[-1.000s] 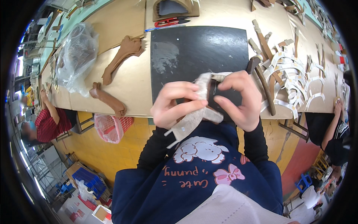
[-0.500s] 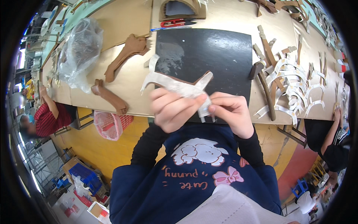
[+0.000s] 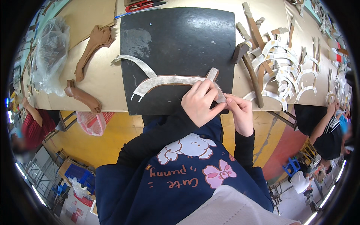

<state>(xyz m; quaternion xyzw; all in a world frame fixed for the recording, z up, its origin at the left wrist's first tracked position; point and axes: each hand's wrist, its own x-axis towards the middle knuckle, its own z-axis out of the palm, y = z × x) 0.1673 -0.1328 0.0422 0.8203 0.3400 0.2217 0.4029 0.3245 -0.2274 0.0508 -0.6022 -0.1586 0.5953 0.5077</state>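
Note:
A branched strap piece (image 3: 173, 80), white on its upper face with thin brown edges, lies over the black mat (image 3: 176, 41). Its left part splits into a curved arm and a short end with two narrow tips; a stub sticks up near its right end. My left hand (image 3: 202, 104) is closed on the right part, fingertips pressed down on it. Beside it, my right hand (image 3: 242, 114) pinches the extreme right end between thumb and finger. Fingers cover part of that end, so its exact shape is hidden.
Right of the mat lies a hammer (image 3: 253, 80) with a wooden handle, beside a pile of white and brown strap pieces (image 3: 281, 71). Brown folded pieces (image 3: 92, 48) and a clear plastic bag (image 3: 50, 56) lie left. Red-handled snips (image 3: 140, 6) and a blue pen (image 3: 131, 14) are behind.
The strap piece has gone from raised in front of me to lying stretched out over the mat. Both hands now hold its right end. My view has shifted, moving the table leftward and up in the picture.

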